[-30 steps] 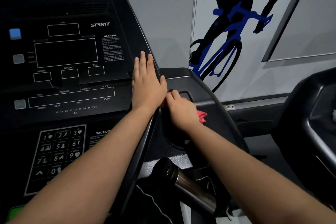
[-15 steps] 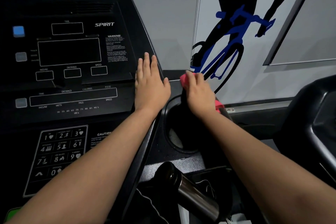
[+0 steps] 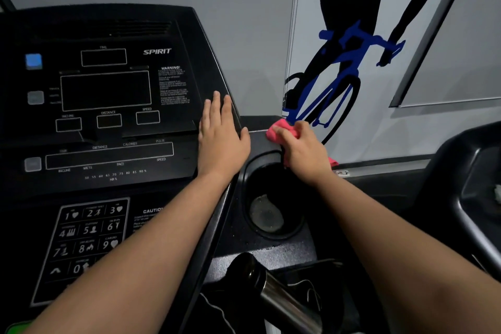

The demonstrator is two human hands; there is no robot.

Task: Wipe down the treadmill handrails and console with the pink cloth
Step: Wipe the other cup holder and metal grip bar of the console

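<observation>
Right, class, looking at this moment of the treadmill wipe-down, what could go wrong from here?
1. The left hand lies flat at the console right edge; leaning harder, it might slip off.
2. The right hand holds the pink cloth bunched by the cup holder; it may skip the smudged-looking bottom.

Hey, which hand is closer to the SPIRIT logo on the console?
Left. The left hand lies flat on the console, below and right of the SPIRIT logo; the right hand, gripping the pink cloth, is farther right.
</observation>
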